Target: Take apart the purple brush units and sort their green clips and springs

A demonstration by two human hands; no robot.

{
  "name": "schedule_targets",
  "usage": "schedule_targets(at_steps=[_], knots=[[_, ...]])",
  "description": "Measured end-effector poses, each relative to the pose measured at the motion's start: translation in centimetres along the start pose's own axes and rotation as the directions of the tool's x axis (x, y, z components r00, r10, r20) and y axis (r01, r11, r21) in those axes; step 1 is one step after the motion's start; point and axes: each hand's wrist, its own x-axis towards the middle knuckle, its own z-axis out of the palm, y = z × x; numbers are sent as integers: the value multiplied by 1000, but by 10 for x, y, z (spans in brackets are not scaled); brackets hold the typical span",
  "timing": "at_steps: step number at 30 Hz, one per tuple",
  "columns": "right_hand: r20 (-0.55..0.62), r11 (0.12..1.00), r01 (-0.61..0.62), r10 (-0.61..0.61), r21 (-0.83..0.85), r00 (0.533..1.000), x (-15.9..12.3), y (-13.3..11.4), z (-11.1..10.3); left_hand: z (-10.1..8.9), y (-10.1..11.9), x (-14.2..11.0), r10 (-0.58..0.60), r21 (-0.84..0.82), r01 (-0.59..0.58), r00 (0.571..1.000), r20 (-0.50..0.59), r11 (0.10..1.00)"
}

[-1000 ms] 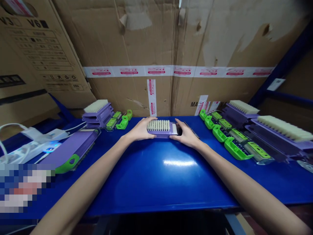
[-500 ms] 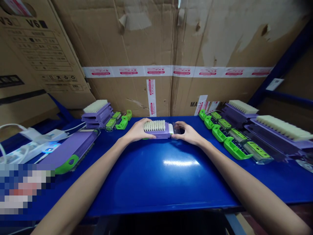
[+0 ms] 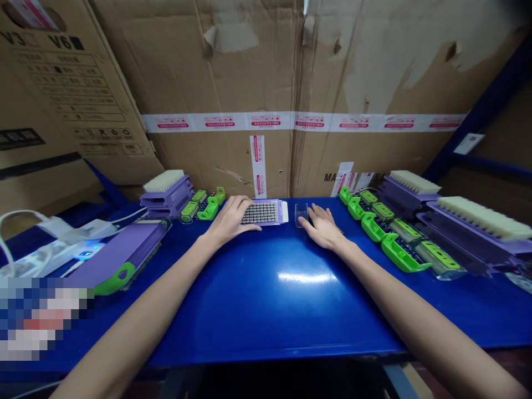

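Observation:
At the back middle of the blue table, my left hand (image 3: 230,220) is closed around the left end of a purple plastic brush-like part (image 3: 280,217). Rows of dark, silvery dots (image 3: 263,213) cover the side facing me, and its right end is white. To the right, a small clear plastic box (image 3: 301,213) sits on the table, apart from the purple part. Beside it rests my right hand (image 3: 323,226), palm down with fingers stretched out, the thumb at the box's right edge. Something small shows partly behind that hand; I cannot make it out.
Purple parts with cream bristles (image 3: 413,183) stand at the right, beside green caps (image 3: 397,252) and clear boxes with green inserts (image 3: 438,257). Similar parts (image 3: 164,194) stand at the left. A long purple piece (image 3: 120,249) lies near a white power strip (image 3: 50,252). Cardboard (image 3: 216,160) walls the back.
The purple part has been turned, so its dotted face shows instead of the cream bristles. My right hand has moved off its white end, and the clear box now sits apart from it.

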Motion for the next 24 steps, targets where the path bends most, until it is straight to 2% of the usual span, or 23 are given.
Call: schedule_targets(at_steps=[4, 8, 11, 15, 18, 21, 24], knots=[[-130, 1000, -16, 14, -12, 991, -1, -1, -11, -2, 2, -2, 57, 132, -67, 995, 78, 989], [-236, 973, -198, 167, -116, 957, -5, 3, -26, -4, 2, -1, 18, 194, -46, 989, 147, 980], [-185, 941, -266, 229, -210, 956, -8, 10, -29, -7, 7, 1, -8, 196, -25, 987, 162, 980], [-73, 943, -271, 261, -192, 962, -10, 14, -28, -12, 25, 10, -20, 268, -26, 986, 167, 963], [-155, 945, -284, 260, -164, 953, -9, 10, -32, -13, 40, 24, -39, 330, -11, 989, 144, 944], [-285, 969, -221, 182, -111, 941, -10, 3, -38, -10, 50, 41, -39, 250, 5, 991, 131, 968], [-344, 998, -22, 0, -62, 939, -13, -6, -40, -2, 55, 56, -56, 76, 43, 982, 181, 996]])
